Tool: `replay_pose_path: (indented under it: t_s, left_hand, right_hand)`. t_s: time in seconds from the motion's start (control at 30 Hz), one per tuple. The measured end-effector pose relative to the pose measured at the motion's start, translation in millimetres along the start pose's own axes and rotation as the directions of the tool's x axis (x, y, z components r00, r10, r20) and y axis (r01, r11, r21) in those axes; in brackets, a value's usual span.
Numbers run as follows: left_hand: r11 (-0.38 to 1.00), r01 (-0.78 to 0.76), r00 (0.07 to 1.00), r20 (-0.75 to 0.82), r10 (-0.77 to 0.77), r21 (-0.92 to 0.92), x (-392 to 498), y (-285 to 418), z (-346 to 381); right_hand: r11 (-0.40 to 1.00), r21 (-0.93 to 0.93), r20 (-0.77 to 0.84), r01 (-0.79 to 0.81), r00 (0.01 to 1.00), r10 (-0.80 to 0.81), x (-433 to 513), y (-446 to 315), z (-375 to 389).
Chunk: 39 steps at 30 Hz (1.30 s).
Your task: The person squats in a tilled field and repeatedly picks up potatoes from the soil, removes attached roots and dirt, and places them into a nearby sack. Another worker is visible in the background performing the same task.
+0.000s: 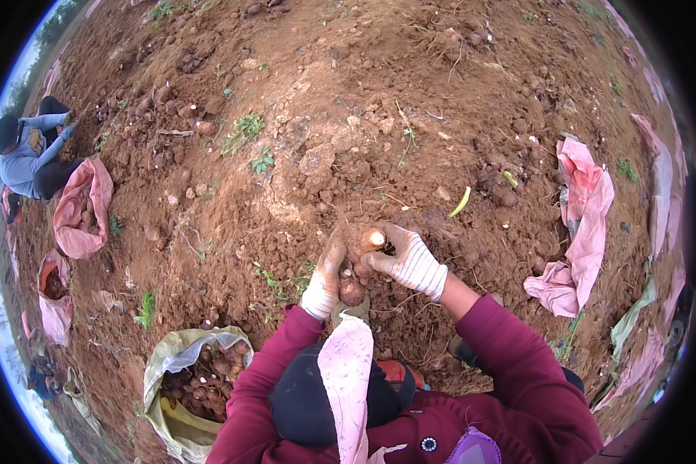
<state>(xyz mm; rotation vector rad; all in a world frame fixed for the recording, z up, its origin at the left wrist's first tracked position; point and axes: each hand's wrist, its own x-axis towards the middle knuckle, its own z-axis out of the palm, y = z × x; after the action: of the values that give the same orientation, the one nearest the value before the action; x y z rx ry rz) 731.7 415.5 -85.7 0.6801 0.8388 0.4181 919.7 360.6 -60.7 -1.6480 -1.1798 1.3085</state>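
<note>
Both my hands wear soil-stained white knitted gloves and meet at a clump of brown taro corms [361,248] over the dug soil. My left hand [328,269] grips the clump's left side. From the right, my right hand [407,260] has its thumb and fingers around the upper corm, which shows a round white cut face. A smaller corm [352,291] hangs at the lower end, between my hands. To the left of my left arm stands a pale woven sack [155,387] holding many brown corms [206,380].
An empty pink woven sack [586,232] lies crumpled to the right. A co-worker [32,151] sits at the far left beside an open pink sack [81,246]. Another pink sack [55,316] stands below it. Loose corms [163,95] and green weeds [246,127] dot the soil.
</note>
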Motion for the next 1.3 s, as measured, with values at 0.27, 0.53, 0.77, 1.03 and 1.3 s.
replay_pose_path:
  t_s: [0.27,0.53,0.77,1.03,1.3]
  left_hand:
    - [0.973,0.133,0.944,0.323,-0.067,-0.188,-12,8,-2]
    - [0.706,-0.237,0.970,0.129,0.204,0.667,5,7,5]
    - [0.806,-0.221,0.973,0.176,0.147,0.549,-1,5,-6]
    - [0.794,-0.282,0.936,0.338,0.103,0.539,-1,8,-4]
    - [0.984,-0.103,0.991,0.073,0.115,-0.146,-17,22,0]
  right_hand:
    - [0.908,-0.292,0.036,0.300,0.952,-0.303,-1,5,-6]
    - [0.931,-0.252,0.337,0.264,0.926,-0.172,0,-17,-33]
    - [0.965,-0.041,0.102,0.258,0.962,-0.253,11,14,-17]
    - [0.999,0.038,0.257,-0.001,0.966,-0.009,16,19,-26]
    - [0.938,-0.278,0.227,-0.205,0.935,0.272,7,68,29]
